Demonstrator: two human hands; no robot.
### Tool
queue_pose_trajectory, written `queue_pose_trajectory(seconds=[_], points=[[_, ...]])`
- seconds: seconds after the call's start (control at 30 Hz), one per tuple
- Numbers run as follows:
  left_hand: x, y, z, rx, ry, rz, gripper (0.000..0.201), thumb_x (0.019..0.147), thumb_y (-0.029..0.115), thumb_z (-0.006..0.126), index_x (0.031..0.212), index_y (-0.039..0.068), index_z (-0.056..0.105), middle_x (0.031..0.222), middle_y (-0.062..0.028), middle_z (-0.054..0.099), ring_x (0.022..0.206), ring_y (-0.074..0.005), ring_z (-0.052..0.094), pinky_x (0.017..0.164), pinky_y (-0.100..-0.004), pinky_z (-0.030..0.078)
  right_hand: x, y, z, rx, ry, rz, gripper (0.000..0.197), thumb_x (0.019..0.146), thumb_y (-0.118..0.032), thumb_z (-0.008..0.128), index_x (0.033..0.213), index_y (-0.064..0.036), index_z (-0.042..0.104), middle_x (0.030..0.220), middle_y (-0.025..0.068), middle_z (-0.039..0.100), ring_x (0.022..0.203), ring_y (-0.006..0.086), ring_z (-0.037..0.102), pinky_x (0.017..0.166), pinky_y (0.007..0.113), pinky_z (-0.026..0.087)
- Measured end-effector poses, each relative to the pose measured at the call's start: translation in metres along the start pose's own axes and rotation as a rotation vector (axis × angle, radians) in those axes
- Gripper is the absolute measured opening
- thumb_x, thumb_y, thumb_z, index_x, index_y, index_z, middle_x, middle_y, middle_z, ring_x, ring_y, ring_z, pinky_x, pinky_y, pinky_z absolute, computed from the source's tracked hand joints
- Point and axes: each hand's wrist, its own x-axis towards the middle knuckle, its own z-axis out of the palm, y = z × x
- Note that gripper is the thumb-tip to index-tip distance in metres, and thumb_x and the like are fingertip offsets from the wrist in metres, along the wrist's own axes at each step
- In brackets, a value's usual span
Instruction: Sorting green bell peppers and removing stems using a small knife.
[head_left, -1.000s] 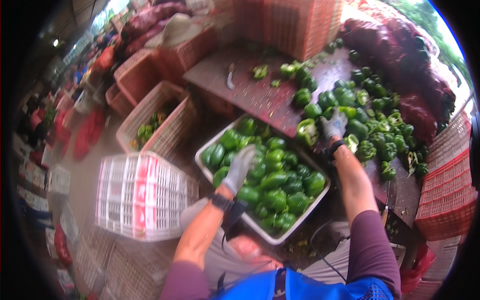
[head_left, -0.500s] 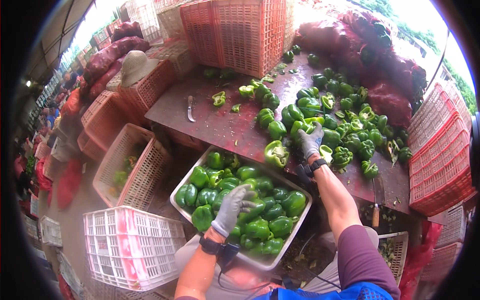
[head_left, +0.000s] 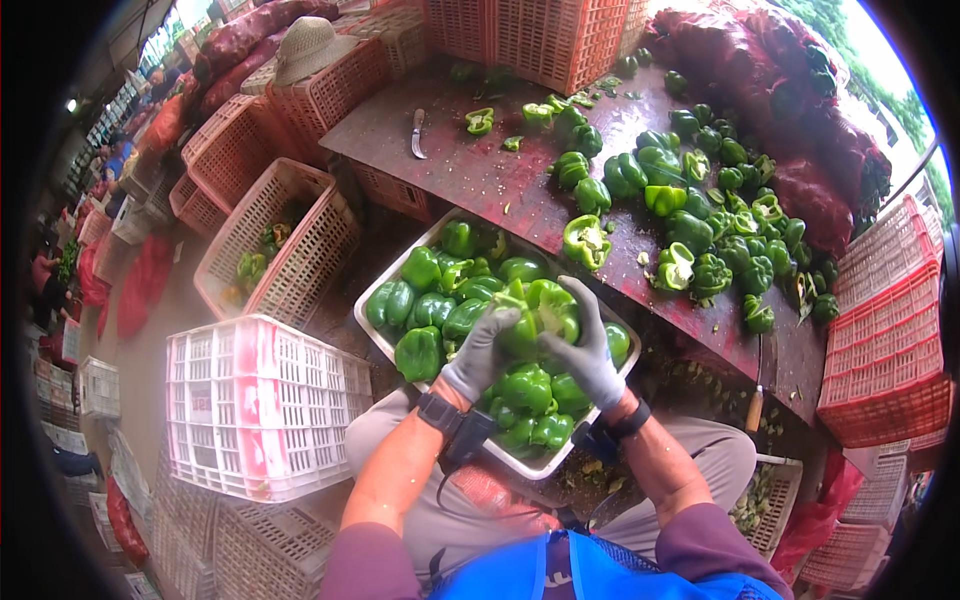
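Both gloved hands come together over the white tray (head_left: 377,337) on my lap side, which is heaped with whole green bell peppers. Between them is a green bell pepper (head_left: 553,308), its pale cut side showing. My left hand (head_left: 483,352) closes on its left part, where a lighter green piece sticks up. On the other side, my right hand (head_left: 590,350) wraps round it with thumb in front and fingers behind. Whether it is one pepper or two pieces held together, I cannot tell. Several cut and whole peppers (head_left: 690,232) lie on the table beyond.
The dark red-stained table (head_left: 480,195) bears a small knife (head_left: 418,134) and, at its near right edge, a wooden-handled knife (head_left: 756,405). Red net sacks (head_left: 780,110) sit at the back right. A white crate (head_left: 265,405) and a pinkish crate (head_left: 300,240) stand at left, red crates (head_left: 885,340) at right.
My right hand has come back from the peppers on the table to the tray, bringing a cut pepper. My left hand has risen slightly to meet it. The view has shifted downward.
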Motion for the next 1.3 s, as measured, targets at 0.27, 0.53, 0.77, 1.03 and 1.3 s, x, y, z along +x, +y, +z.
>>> queue_pose_trajectory(seconds=[0.27, 0.53, 0.77, 1.03, 1.3], points=[[-0.012, 0.022, -0.015, -0.162, -0.191, 0.077, 0.073, 0.097, 0.033, 0.073, 0.158, 0.014, 0.037, 0.138, -0.0175, 0.062, 0.118, -0.0327, 0.068, 0.097, -0.0527, 0.059, 0.079, 0.015, -0.080, 0.604, 0.435, 0.222, 0.057, 0.094, -0.009, 0.065, 0.147, -0.0031, 0.046, 0.131, 0.0155, 0.061, 0.118, 0.0253, 0.064, 0.103, 0.037, 0.052], [0.007, 0.012, 0.008, 0.336, -0.067, 0.288, 0.080, 0.102, 0.038, 0.071, 0.164, 0.015, 0.028, 0.144, -0.0091, 0.053, 0.131, -0.0171, 0.053, 0.114, -0.0336, 0.043, 0.135, 0.091, -0.177, -1.220, 0.518, -0.126, 0.041, 0.093, -0.004, 0.064, 0.134, -0.0039, 0.061, 0.129, 0.0211, 0.064, 0.115, 0.0362, 0.065, 0.101, 0.043, 0.053], [0.004, 0.005, 0.006, 1.249, 0.188, 0.719, 0.094, 0.099, 0.028, 0.073, 0.169, 0.012, 0.012, 0.167, -0.0195, 0.025, 0.153, -0.0346, 0.028, 0.127, -0.0433, 0.026, 0.029, -0.033, -0.005, -0.336, -0.207, -0.016, 0.054, 0.088, -0.010, 0.069, 0.140, -0.0030, 0.056, 0.120, 0.0238, 0.068, 0.109, 0.0400, 0.067, 0.094, 0.044, 0.055], [-0.017, 0.015, 0.034, 0.105, -0.053, 0.260, 0.072, 0.103, 0.032, 0.060, 0.164, 0.013, 0.027, 0.145, -0.0082, 0.053, 0.123, -0.0192, 0.057, 0.110, -0.0438, 0.046, 0.014, -0.017, 0.011, -0.723, -0.120, -0.306, 0.043, 0.090, -0.007, 0.064, 0.132, 0.0012, 0.057, 0.116, 0.0232, 0.068, 0.107, 0.0401, 0.067, 0.092, 0.047, 0.054], [-0.006, -0.001, 0.005, -0.005, 0.092, 0.222, 0.048, 0.094, 0.020, 0.063, 0.140, 0.017, 0.050, 0.127, -0.0076, 0.061, 0.117, -0.0224, 0.061, 0.102, -0.0406, 0.051, 0.004, 0.009, 0.030, -0.840, -0.154, -0.615, 0.049, 0.082, 0.000, 0.066, 0.130, 0.0001, 0.058, 0.119, 0.0198, 0.067, 0.106, 0.0393, 0.066, 0.094, 0.049, 0.052]])
